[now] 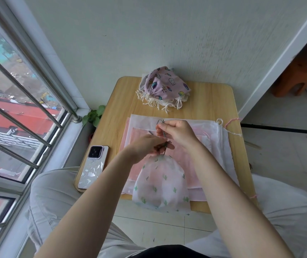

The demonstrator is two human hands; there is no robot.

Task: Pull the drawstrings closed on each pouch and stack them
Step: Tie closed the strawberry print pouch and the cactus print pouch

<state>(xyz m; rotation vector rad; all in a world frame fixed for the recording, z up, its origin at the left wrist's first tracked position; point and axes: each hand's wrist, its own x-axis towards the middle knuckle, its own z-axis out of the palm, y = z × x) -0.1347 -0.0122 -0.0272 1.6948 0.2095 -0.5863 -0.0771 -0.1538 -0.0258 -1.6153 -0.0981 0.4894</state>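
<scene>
Cactus-print pouch (161, 181) lies gathered on flat pink-white pouches (217, 146) at the wooden worktop's (122, 103) near edge; left hand (146, 145) and right hand (179, 132) fingers pinch its dark drawstring (164, 146). Closed pouches (162, 88) sit stacked against the white wall (149, 34), phone (93, 167) by the window (18, 108).

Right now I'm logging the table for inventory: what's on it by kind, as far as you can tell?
Cactus-print pouch, in both hands: 1
Closed pouches stacked at the back, purple one on top: at least 2
Flat sheer pouches under the hands: several, count unclear
Phone: 1
Total: at least 5
</scene>
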